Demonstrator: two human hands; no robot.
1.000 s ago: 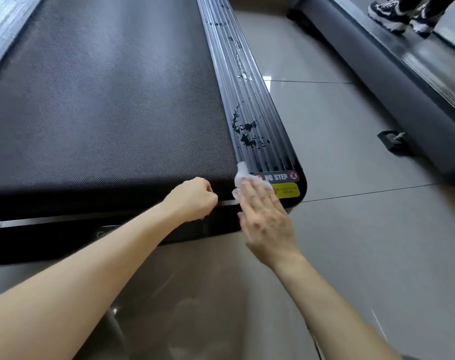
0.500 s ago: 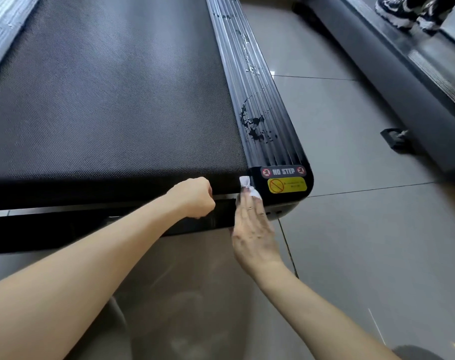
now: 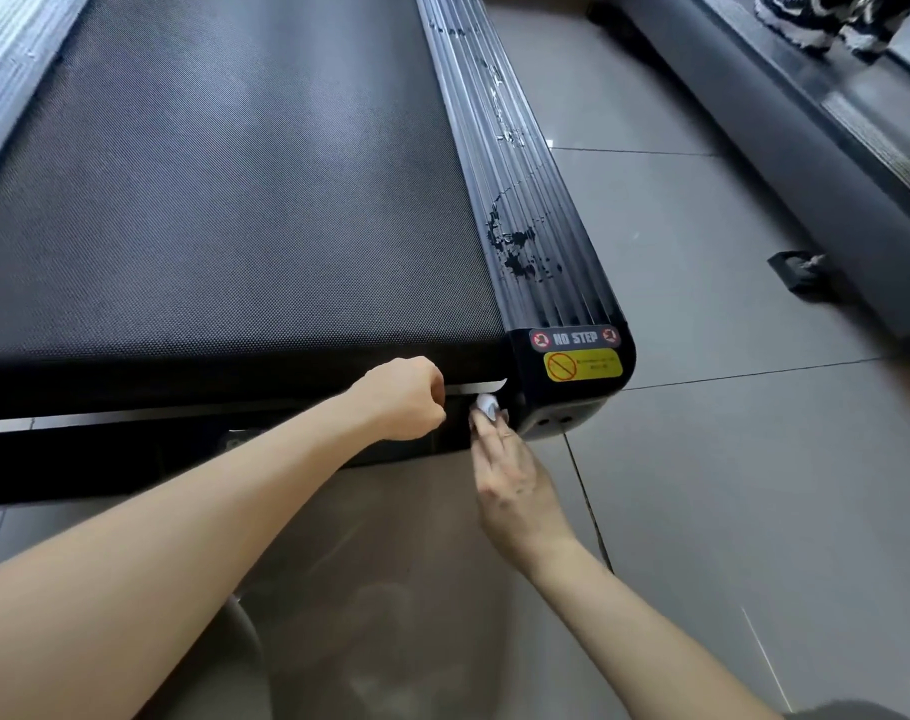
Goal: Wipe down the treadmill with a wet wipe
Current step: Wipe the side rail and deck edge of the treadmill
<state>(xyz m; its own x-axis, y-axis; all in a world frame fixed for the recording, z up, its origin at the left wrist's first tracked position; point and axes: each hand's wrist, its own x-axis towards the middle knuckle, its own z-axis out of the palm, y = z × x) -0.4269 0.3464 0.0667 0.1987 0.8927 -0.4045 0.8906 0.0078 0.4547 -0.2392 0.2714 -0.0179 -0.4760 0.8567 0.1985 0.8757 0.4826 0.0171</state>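
Observation:
The treadmill's black belt (image 3: 235, 200) fills the upper left, with a ribbed right side rail (image 3: 541, 163) carrying wet streaks (image 3: 520, 246). The rail ends in a corner cap (image 3: 572, 407) with a NO STEP label. My right hand (image 3: 515, 485) presses a small white wet wipe (image 3: 486, 405) with straight fingers against the rear end of the deck, just left of that cap; most of the wipe is hidden under the fingertips. My left hand (image 3: 401, 397) is curled into a fist against the rear edge of the belt, close beside the wipe, with nothing visible in it.
Grey tiled floor (image 3: 728, 459) lies to the right and below. A second treadmill (image 3: 754, 122) runs along the upper right, with a person's sneakers (image 3: 827, 18) standing on it. A small black foot (image 3: 801, 270) sits on the floor by its base.
My right hand slid the wipe off the top of the corner cap, down and left onto the rear face beside it. My left fist stayed at the rear edge.

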